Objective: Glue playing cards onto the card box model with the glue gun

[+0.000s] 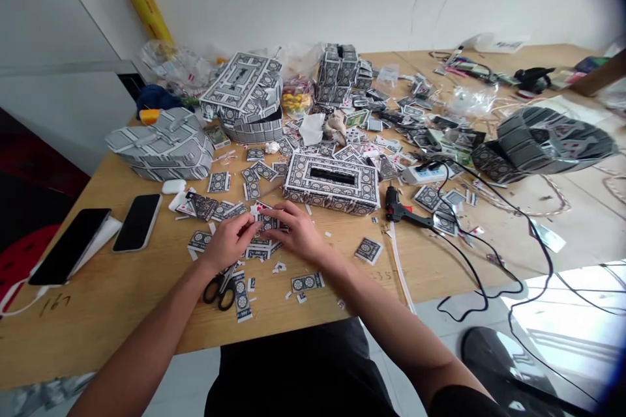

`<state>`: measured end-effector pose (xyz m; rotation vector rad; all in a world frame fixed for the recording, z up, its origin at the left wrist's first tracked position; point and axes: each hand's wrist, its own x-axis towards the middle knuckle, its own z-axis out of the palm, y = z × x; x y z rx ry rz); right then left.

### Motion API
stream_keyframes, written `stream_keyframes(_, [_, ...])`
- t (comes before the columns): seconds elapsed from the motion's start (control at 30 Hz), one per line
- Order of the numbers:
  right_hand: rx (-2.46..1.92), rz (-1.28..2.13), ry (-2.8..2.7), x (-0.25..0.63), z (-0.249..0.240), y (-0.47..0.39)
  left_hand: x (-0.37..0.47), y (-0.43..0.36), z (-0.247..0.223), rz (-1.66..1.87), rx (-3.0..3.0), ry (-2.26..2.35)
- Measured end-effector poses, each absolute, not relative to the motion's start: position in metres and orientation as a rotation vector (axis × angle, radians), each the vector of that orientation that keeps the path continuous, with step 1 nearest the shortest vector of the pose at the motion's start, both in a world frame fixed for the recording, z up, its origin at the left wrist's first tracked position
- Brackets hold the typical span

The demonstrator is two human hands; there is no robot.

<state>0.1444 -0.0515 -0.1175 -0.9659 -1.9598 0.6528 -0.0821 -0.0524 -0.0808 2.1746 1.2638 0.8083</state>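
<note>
Between my two hands is a small patterned playing card (268,223), just in front of the card-covered box with a slot (332,179). My left hand (229,239) pinches the card's left side with thumb and forefinger. Bent over the card's right side, my right hand (297,229) grips it, fingertips partly hidden. Black-handled scissors (222,290) lie below my left hand, near cut card pieces (242,298). More loose cards (218,181) are spread beyond my hands.
Two phones (137,223) (71,244) lie at the left. A glue gun (405,210) with black cables rests right of the box. Card-made baskets (166,143) (552,143) and a power strip (426,173) stand farther back.
</note>
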Motion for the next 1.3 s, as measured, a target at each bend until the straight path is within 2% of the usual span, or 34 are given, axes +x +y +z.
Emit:
stream_keyframes(0.3, [-1.069,0.519,-1.727,0.160,-0.107,-0.043,-0.097,-0.047,-0.083,0.926,2.164,1.447])
stream_keyframes(0.6, [-0.906,0.511,-2.279,0.142,-0.111,-0.057,-0.091,-0.046,-0.085,0.916,2.231,1.482])
stream_keyframes(0.8, [-0.921,0.479,-2.362,0.141,-0.117,-0.061,-0.098,-0.040,-0.088,0.948,2.218,1.553])
stream_keyframes(1.13, [-0.881,0.576,-2.185,0.137,-0.114,-0.065,-0.098,-0.038,-0.091,0.898,2.254,1.465])
stream_keyframes(1.3, [-1.049,0.613,-1.948,0.143,-0.114,-0.064,-0.097,-0.044,-0.081,0.884,2.232,1.388])
